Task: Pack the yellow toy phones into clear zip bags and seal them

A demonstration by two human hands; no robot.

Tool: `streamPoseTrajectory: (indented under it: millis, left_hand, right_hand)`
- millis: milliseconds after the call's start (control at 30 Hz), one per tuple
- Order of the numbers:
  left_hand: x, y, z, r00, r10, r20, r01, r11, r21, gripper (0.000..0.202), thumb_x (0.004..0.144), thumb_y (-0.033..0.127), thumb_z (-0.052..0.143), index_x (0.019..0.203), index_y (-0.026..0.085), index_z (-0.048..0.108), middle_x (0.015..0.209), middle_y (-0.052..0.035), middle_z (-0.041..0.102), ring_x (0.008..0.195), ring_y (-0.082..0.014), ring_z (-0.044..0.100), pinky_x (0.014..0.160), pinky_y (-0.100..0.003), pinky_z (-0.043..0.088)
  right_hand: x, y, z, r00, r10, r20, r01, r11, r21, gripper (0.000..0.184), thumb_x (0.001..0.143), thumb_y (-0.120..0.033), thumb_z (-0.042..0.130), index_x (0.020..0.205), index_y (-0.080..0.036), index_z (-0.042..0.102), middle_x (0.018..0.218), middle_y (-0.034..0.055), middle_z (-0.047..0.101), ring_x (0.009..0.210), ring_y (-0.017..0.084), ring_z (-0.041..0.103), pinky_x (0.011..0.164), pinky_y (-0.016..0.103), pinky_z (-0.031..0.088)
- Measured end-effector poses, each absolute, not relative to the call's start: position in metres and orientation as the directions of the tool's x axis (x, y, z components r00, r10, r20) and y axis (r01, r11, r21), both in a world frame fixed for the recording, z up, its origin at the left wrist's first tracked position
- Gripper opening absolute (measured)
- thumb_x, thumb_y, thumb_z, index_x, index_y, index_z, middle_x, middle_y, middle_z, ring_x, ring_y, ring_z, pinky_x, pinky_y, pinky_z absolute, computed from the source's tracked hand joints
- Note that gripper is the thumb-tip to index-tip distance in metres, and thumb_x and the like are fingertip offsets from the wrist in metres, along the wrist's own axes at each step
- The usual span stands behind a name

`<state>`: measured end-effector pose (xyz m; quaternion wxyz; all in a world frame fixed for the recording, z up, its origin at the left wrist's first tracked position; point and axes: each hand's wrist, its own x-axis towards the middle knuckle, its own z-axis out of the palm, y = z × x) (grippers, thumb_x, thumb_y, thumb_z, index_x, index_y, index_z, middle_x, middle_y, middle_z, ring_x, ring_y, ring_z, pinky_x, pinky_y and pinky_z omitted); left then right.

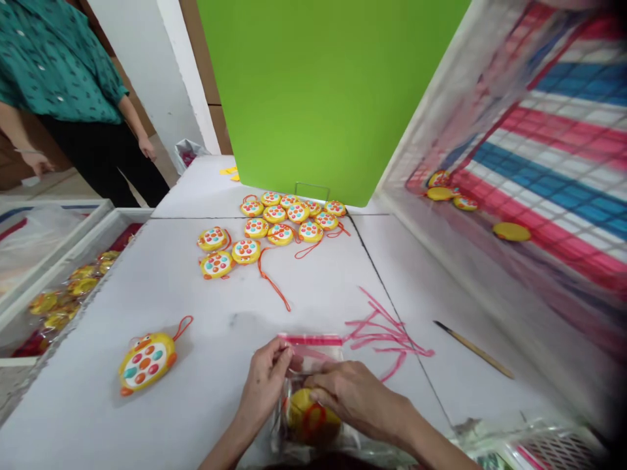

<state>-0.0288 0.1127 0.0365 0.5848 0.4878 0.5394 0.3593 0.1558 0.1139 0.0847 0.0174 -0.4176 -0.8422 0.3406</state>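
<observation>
At six o'clock a clear bag [318,359] holding a yellow toy [298,410] is pinched near its red strip [311,340] by the left hand [264,385]; the right hand [355,395] is curled over the toy; its cord [313,421] may be trapped in the seal.

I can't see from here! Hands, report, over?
Left hand pinches clear bag mouth. Right hand grips bag over yellow toy inside. Loose red strips beside, not blocking.
</observation>
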Motion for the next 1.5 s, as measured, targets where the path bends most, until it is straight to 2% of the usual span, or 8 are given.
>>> streamPoseTrajectory:
  millis: [133,367,833,1033,1167,1333,1433,1500]
  left_hand:
    - [-0.031,0.107,0.033,0.151,0.944,-0.294,0.046,0.291,0.956,0.025,0.081,0.038,0.049,0.078,0.016,0.06,0.072,-0.003,0.065,0.072,-0.0181,0.061,0.067,-0.028,0.047]
    - [-0.038,0.102,0.027,0.189,0.912,-0.364,0.034,0.365,0.931,0.027,0.079,0.03,0.051,0.095,0.013,0.065,0.087,-0.0064,0.069,0.088,-0.0213,0.061,0.082,-0.033,0.045]
    - [-0.026,0.097,0.038,0.132,0.97,-0.205,0.39,0.139,0.91,0.027,0.084,0.024,0.04,0.088,0.014,0.065,0.061,-0.0002,0.061,0.061,-0.0159,0.055,0.059,-0.023,0.04]
    - [-0.029,0.094,0.035,0.132,0.962,-0.239,0.309,0.189,0.932,0.025,0.084,0.031,0.042,0.088,0.017,0.063,0.071,-0.0022,0.067,0.068,-0.018,0.061,0.063,-0.025,0.045]
    - [-0.037,0.097,0.023,0.111,0.939,-0.325,0.132,0.31,0.941,0.023,0.079,0.037,0.048,0.079,0.017,0.059,0.073,-0.0043,0.068,0.072,-0.0208,0.065,0.063,-0.028,0.049]
    - [-0.041,0.1,0.013,0.124,0.915,-0.383,0.021,0.383,0.923,0.024,0.076,0.04,0.053,0.079,0.017,0.057,0.075,-0.0047,0.069,0.074,-0.0207,0.066,0.063,-0.028,0.049]
    - [-0.041,0.099,0.014,0.123,0.902,-0.414,-0.004,0.418,0.909,0.021,0.075,0.038,0.056,0.076,0.017,0.056,0.077,-0.0039,0.069,0.077,-0.02,0.066,0.065,-0.027,0.049]
    - [-0.041,0.099,0.015,0.116,0.899,-0.422,-0.02,0.427,0.904,0.02,0.074,0.036,0.057,0.073,0.016,0.057,0.077,-0.0037,0.068,0.077,-0.0196,0.065,0.067,-0.027,0.049]
  right_hand:
    - [0.142,0.115,0.076,-0.493,0.859,-0.139,0.8,0.384,-0.461,0.025,0.09,-0.031,0.043,0.09,-0.022,0.066,0.084,0.0044,0.065,0.078,0.017,0.06,0.068,0.023,0.042]
    - [0.115,0.114,0.056,-0.407,0.913,0.005,0.749,0.337,-0.571,0.019,0.087,-0.018,0.048,0.094,-0.025,0.065,0.084,0.0019,0.066,0.079,0.015,0.06,0.07,0.022,0.043]
    - [0.102,0.121,0.052,-0.456,0.89,-0.008,0.839,0.427,-0.339,0.014,0.082,-0.01,0.05,0.073,-0.017,0.059,0.073,0.0029,0.064,0.064,0.015,0.058,0.056,0.022,0.035]
    - [0.13,0.13,0.056,-0.31,0.95,0.032,0.812,0.282,-0.512,0.013,0.079,-0.012,0.048,0.073,-0.018,0.058,0.069,0.0001,0.063,0.06,0.012,0.056,0.056,0.02,0.036]
    - [0.21,0.138,0.042,-0.012,1.0,0.012,0.874,0.017,-0.485,0.015,0.078,-0.021,0.046,0.07,-0.018,0.059,0.064,0.0005,0.062,0.058,0.014,0.055,0.056,0.022,0.036]
    - [0.308,0.127,0.03,0.352,0.936,-0.017,0.907,-0.345,-0.242,0.019,0.076,-0.028,0.046,0.071,-0.02,0.062,0.066,0.0033,0.063,0.061,0.018,0.057,0.053,0.025,0.034]
    - [0.321,0.115,0.044,0.278,0.948,-0.153,0.94,-0.301,-0.161,0.022,0.077,-0.034,0.05,0.067,-0.02,0.065,0.064,0.0049,0.064,0.062,0.02,0.057,0.053,0.026,0.033]
    - [0.307,0.109,0.059,0.072,0.928,-0.365,0.928,-0.197,-0.315,0.02,0.074,-0.036,0.056,0.068,-0.02,0.067,0.061,0.0035,0.063,0.06,0.018,0.056,0.052,0.025,0.034]
